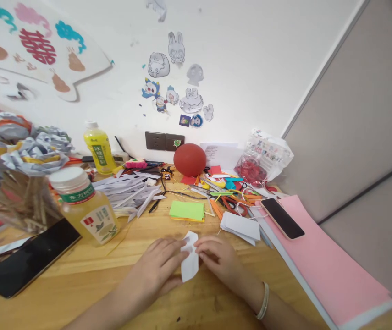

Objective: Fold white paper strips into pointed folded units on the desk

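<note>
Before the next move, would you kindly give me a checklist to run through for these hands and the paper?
1. Small white paper piece with angled corners in contact with both hands: ok, left hand and right hand touch it.
2. Its underside unmarked: cannot tell, hidden from view.
3. White paper stack squared up: not ok, edges uneven.
4. Long white paper strips neatly sorted: not ok, loosely heaped.
5. Nearer clear bottle of pale-yellow drink closed: ok, white cap on.
</note>
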A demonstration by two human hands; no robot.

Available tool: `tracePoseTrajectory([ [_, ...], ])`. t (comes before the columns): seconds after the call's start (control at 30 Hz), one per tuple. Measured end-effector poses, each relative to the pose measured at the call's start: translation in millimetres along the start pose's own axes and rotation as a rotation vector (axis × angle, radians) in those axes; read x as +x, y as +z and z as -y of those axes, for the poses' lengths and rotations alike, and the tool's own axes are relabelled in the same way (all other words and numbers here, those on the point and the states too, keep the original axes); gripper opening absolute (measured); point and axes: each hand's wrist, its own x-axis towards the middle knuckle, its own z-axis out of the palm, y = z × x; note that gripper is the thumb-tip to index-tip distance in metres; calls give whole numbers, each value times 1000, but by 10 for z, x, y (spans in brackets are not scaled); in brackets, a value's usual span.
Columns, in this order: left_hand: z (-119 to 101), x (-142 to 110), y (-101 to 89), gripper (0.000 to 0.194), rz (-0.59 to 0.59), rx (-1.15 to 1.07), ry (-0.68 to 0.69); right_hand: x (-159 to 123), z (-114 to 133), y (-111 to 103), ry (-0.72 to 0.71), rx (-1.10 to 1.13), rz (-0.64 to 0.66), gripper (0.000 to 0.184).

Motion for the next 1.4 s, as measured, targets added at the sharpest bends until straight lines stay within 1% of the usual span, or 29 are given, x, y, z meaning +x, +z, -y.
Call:
tracePoseTrajectory([
  [0.07, -14, 21, -39, 36, -1, 23, 55, 8, 8, 0, 28, 40, -39, 14],
  [0.13, -29, 35, -61, 24, -40, 37, 84, 12, 10, -2, 50, 51, -46, 13],
  [0.17, -34, 38, -64, 20, -64, 36, 90, 13, 8, -4, 54, 46, -28, 12],
  [0.23, -39, 41, -57, 23, -81, 23, 91, 13, 3, -13, 22, 14, 42, 12],
  [0.33, -38, 38, -24, 29, -23, 3, 102, 13, -1, -37, -112, -93, 159, 12],
  [0.4, -28, 33, -3, 30, 25, -24, 86, 13, -2, -52, -184, -159, 220, 11],
  [0.5, 18, 20, -5, 24, 86, -133, 39, 12, -15, -49, -229, -204, 255, 9],
  [0.6, 95, 6, -43, 24, 136, -312, 11, 16, -35, -23, -235, -222, 294, 11],
  [0.7, 147, 3, -76, 25, 142, -400, -9, 30, -27, -12, -201, -195, 326, 10],
  [0.83, 113, 18, -90, 24, 125, -350, -2, 42, 27, -37, -96, -145, 323, 7],
  [0.93, 47, 35, -82, 21, 131, -313, -13, 41, 65, -52, -49, -112, 330, 5],
  [1.03, -10, 52, -43, 20, 109, -305, -93, 40, 83, -36, -5, -114, 316, 6],
  [1.17, -52, 73, 31, 22, 61, -322, -189, 35, 81, 26, 50, -132, 249, 8],
  [1.27, -70, 90, 68, 20, 41, -326, -261, 26, 86, 79, 79, -150, 219, 10],
  [1.4, -83, 119, 102, 18, 29, -311, -327, 20, 106, 139, 133, -173, 192, 14],
])
